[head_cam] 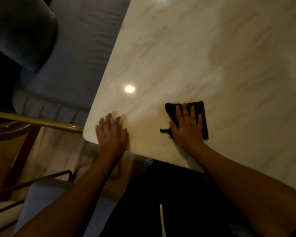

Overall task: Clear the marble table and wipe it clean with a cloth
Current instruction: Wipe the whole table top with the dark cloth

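Observation:
The pale marble table fills the upper right of the head view, glossy, with nothing standing on the part I see. A dark folded cloth lies flat near the table's near edge. My right hand presses down on the cloth with fingers spread, covering its left half. My left hand rests flat on the bare marble at the near left corner, fingers apart, holding nothing. A thin dark loose end of the cloth sticks out to the left of my right hand.
Left of the table stands a blue-grey cushioned sofa with a dark pillow. A chair with a gold-coloured metal frame sits by the table's near left corner. Ceiling light reflects off the marble.

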